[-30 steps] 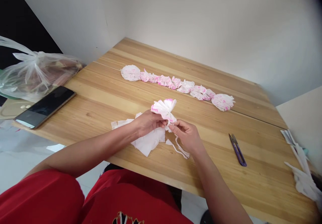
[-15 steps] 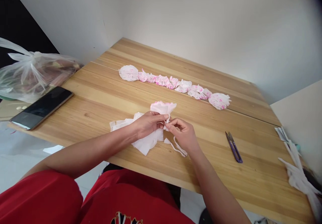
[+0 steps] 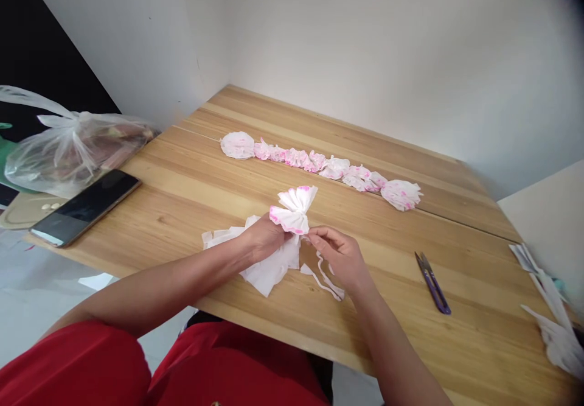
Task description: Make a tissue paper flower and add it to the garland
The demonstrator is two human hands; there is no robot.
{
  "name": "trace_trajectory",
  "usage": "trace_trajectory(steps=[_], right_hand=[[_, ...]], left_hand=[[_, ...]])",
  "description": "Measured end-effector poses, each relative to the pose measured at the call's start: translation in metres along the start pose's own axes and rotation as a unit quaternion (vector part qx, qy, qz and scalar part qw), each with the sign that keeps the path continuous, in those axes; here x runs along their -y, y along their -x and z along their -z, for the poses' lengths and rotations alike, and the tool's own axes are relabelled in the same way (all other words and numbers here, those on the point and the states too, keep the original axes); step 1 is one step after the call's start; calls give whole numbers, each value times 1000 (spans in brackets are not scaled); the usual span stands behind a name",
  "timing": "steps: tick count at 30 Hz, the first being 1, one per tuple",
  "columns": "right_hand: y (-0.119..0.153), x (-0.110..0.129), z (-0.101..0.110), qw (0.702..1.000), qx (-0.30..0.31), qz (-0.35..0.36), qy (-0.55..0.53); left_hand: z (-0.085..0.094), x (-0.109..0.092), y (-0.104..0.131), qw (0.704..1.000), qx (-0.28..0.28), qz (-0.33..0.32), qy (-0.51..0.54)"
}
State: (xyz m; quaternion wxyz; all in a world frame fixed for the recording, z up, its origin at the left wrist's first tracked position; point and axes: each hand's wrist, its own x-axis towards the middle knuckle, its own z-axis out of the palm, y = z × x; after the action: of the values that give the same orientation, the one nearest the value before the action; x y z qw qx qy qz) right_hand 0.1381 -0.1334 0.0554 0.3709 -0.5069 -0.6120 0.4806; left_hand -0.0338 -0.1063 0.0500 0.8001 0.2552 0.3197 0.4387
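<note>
A white paper flower with pink edges (image 3: 294, 210) is fanned out above my left hand (image 3: 267, 238), whose fingers close on its gathered base and are partly hidden behind it. Close by on the right, my right hand (image 3: 340, 257) pinches a thin white strip (image 3: 326, 283) at the flower's base. The strip's loose end trails down onto the table. Beneath my left wrist lies a pile of flat white tissue sheets (image 3: 269, 275). Farther back, several pink-edged paper flowers (image 3: 303, 160) lie in a row.
Purple thread snips (image 3: 432, 283) rest on the wooden table (image 3: 191, 181) to the right. At the left are a phone (image 3: 86, 208) and a tied clear plastic bag (image 3: 77, 150). White plastic (image 3: 559, 333) lies by the right edge.
The flower has turned over, so its pleated, pink-edged face now shows above my left hand. My right hand stays at its base with the strip. The view has shifted slightly.
</note>
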Motion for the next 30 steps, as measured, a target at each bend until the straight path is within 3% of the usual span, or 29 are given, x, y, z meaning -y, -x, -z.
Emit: trace_trajectory(steps=[10, 16, 19, 25, 30], right_hand=[[1, -6, -8, 997, -79, 19, -3], [3, 0, -9, 972, -147, 123, 135], [3, 1, -9, 961, -174, 143, 162], [2, -2, -8, 970, -156, 128, 138], [2, -5, -2, 985, -136, 63, 83]], left_hand=[[4, 7, 1, 998, -4, -9, -64], [5, 4, 5, 991, 68, 28, -111], [6, 5, 5, 988, 88, 20, -124], [5, 7, 3, 989, 67, 13, -129], [4, 3, 5, 991, 57, 16, -117]])
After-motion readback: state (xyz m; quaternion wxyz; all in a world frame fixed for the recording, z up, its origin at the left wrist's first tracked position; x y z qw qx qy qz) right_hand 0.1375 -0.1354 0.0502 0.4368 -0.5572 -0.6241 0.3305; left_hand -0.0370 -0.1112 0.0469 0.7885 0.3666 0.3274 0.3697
